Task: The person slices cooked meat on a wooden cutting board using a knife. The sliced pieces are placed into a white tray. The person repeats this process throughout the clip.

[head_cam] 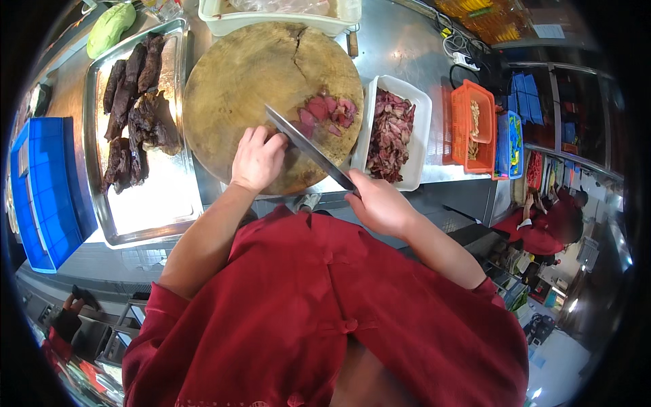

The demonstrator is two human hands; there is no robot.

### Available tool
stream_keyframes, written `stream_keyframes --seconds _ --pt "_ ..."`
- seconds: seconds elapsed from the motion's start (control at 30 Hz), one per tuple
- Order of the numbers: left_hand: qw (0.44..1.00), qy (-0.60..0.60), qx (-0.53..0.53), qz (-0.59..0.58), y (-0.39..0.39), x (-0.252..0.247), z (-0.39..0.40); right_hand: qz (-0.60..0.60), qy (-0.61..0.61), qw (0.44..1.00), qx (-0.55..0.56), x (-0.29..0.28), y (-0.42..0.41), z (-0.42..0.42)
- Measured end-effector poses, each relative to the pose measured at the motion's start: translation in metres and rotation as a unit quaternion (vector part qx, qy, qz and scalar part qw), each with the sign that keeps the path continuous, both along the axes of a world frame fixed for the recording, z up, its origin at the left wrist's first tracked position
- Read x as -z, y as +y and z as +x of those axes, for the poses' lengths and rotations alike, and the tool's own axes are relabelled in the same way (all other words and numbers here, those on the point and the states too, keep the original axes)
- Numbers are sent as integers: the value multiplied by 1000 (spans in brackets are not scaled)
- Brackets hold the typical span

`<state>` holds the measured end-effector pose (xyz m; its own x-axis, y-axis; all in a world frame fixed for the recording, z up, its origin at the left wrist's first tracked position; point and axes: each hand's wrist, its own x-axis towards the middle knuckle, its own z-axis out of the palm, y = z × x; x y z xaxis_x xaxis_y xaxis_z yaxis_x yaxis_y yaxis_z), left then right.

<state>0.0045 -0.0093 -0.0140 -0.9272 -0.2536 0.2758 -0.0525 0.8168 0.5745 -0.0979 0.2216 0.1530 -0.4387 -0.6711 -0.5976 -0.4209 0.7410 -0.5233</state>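
Observation:
My right hand [381,203] grips the handle of a kitchen knife [310,147], its blade slanting up and left across a round wooden chopping block [239,66]. My left hand [259,160] rests on the block with its fingers curled down, knuckles close to the blade. Whatever lies beneath those fingers is hidden. On the far side of the blade, reddish slices of meat [318,108] lie loosely spread. To the right, a white plastic tub [423,127] holds a heap of sliced meat [391,132].
Dark cooked meat chunks [135,66] lie on a metal tray [152,224] at left, near a green cabbage [109,30] and blue crate [46,193]. A cream tub [279,23] stands behind the block. Orange baskets [457,127] stand right; another person [549,224] works beyond.

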Motion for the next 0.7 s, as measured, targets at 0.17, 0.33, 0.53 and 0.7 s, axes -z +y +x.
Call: stream_keyframes --seconds 0.17,0.33,0.53,0.7 --pt "998 48 21 28 2 -7 -1 -93 28 995 23 76 -46 2" --pt "999 42 16 7 2 -5 1 -100 81 992 0 89 -65 -7" --pt "998 17 48 -40 0 -12 3 -113 98 988 32 96 -53 -27" --pt "992 -77 -14 -96 -23 -21 27 -52 28 998 12 65 -13 -10"
